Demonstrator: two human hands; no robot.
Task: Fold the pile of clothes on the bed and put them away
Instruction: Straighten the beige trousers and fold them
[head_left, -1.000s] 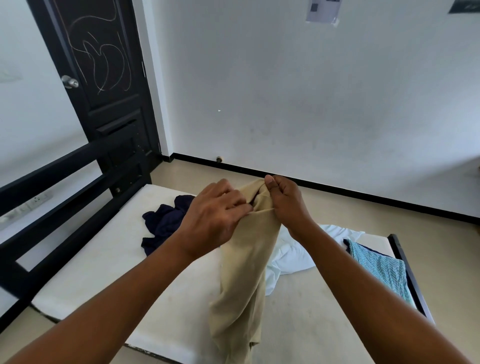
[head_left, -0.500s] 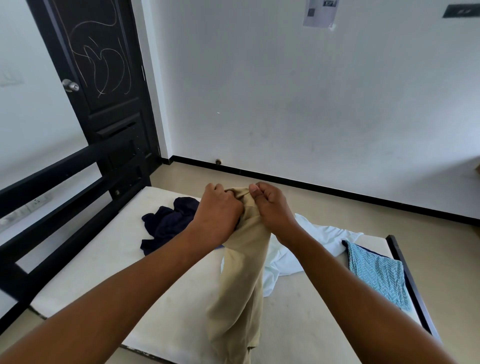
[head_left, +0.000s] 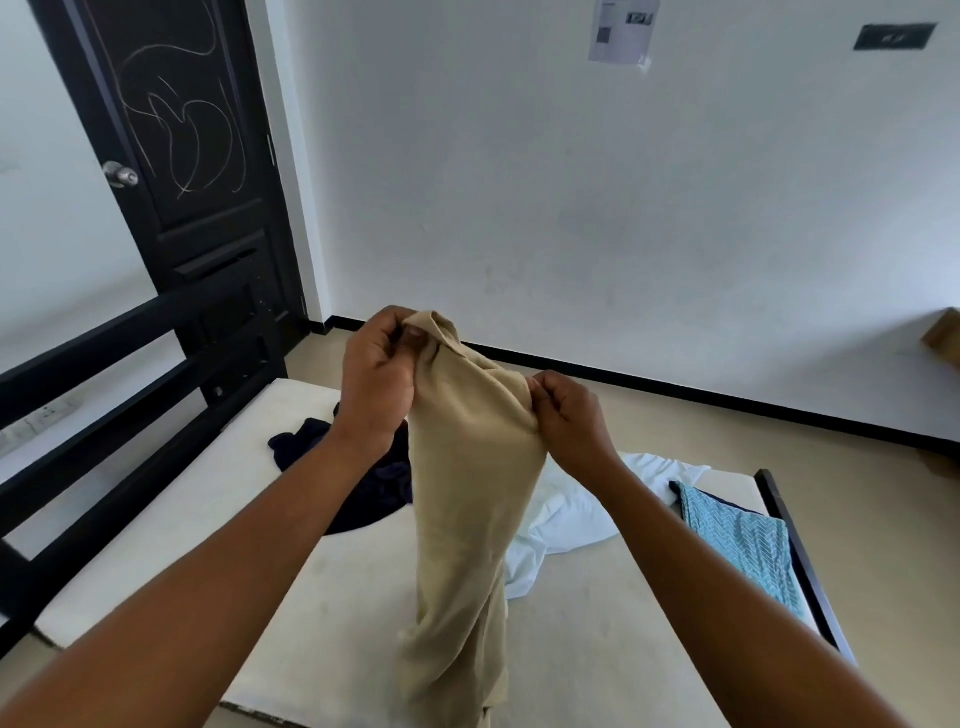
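Two bare forearms reach in from the lower corners of the frame and meet above the bed, both hands gripping the top of a beige garment. The garment hangs in a long bunched column down the middle. Its lower end runs off the bottom edge, so what kind of garment it is cannot be told. The left hand, the higher of the two, shows its back with the wrist bent, fingers and thumb curled over the topmost fold and pinching it. The right hand sits lower and to the right, fingers curled in, pinching the cloth's right edge. Between them the cloth slopes from upper left to lower right.

Behind, a navy garment lies crumpled on the bed left of centre, partly hidden by the left wrist and the beige cloth. A white garment lies rumpled right of centre, part covered by the right forearm. Just beside it, near the bed's right edge, lies a teal patterned cloth. A black slatted bed frame rises along the left. Farther off, a black door with pale scrawls and a round knob fills the upper left. A paper sheet and a dark switch plate sit on the white wall at top right, their markings too small to read.
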